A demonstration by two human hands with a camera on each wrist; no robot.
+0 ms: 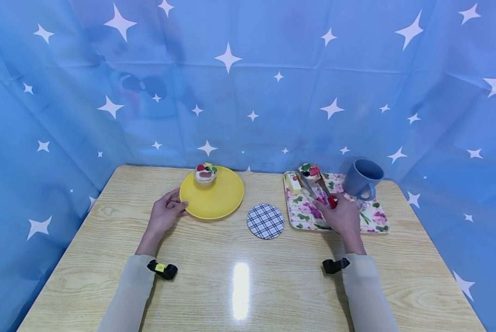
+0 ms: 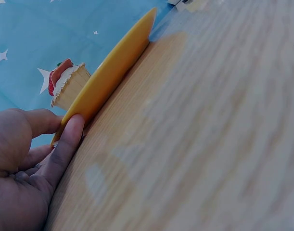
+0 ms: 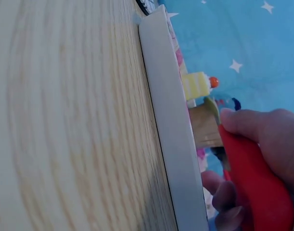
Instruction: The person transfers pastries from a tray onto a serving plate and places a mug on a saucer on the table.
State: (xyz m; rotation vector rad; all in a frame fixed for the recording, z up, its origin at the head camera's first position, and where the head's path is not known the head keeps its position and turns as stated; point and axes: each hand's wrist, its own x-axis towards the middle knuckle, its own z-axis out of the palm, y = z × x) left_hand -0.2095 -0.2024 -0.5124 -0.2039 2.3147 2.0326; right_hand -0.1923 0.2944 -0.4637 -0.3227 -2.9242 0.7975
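My left hand (image 1: pixel 164 211) pinches the near-left rim of a yellow plate (image 1: pixel 214 203), thumb and fingers on either side in the left wrist view. Toward the plate's back left stands a fruit-topped cupcake (image 1: pixel 205 176). With my right hand (image 1: pixel 344 217) I hold red-handled tongs (image 3: pixel 255 178) over a floral tray (image 1: pixel 306 221). The tongs' arms lie on either side of a second fruit-topped cupcake (image 1: pixel 311 170) at the tray's back left; whether they press on it I cannot tell. Left of this cupcake is a small yellow-and-white cake piece (image 1: pixel 292 183).
A blue mug (image 1: pixel 361 179) stands on the tray's back right, close to my right hand. Between plate and tray lies a round checked coaster (image 1: pixel 266 221). A blue star-patterned curtain (image 1: pixel 248 92) borders the wooden table (image 1: pixel 206 276) behind and at the sides.
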